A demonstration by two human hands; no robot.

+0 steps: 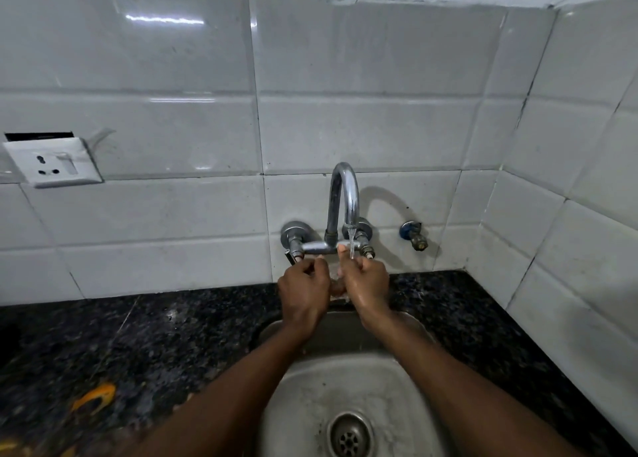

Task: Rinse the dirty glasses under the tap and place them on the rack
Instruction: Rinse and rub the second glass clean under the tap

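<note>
Two bare hands met under the curved chrome tap, left hand and right hand curled around a clear glass, barely visible between them, at twelve o'clock above the round steel sink; speckled black counter; no readable writing.

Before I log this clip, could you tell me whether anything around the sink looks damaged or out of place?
Yes: the wall socket left of the tap hangs crooked, with a dark gap in the tile above it. An orange scrap lies on the wet-looking counter. Otherwise, both hands sit under the running water.
</note>
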